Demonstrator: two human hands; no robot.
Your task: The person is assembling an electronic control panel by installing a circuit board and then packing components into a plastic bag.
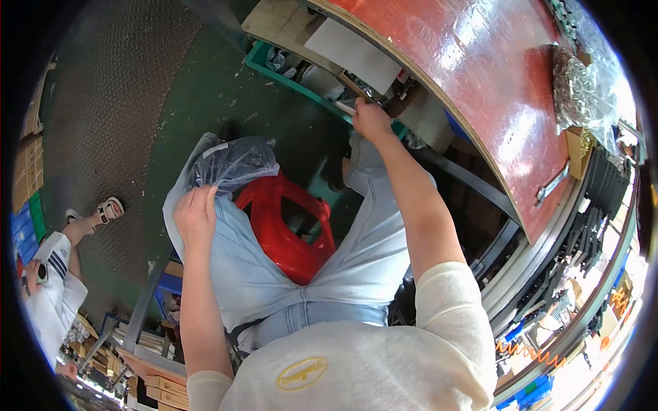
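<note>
My left hand (197, 214) pinches the edge of a clear plastic bag (234, 163) with something dark inside. The bag rests over my left knee and hangs toward the red plastic stool (293, 236) between my legs. Out beneath the red-topped table, my right hand (372, 120) has its fingers closed beside a tray of small parts (373, 88). A pale strip (345, 108) shows just left of those fingers, but what they grip is hidden. Below that hand stands a green crate (291, 83) holding plastic-wrapped items.
The red tabletop (473, 82) overhangs the shelf, with a white sheet (353, 53) under its edge. On it are a wrench (552, 183) and a clear bag of metal parts (576, 89). Another person's sandalled foot (110, 209) is at left. Black parts (596, 198) line the right side.
</note>
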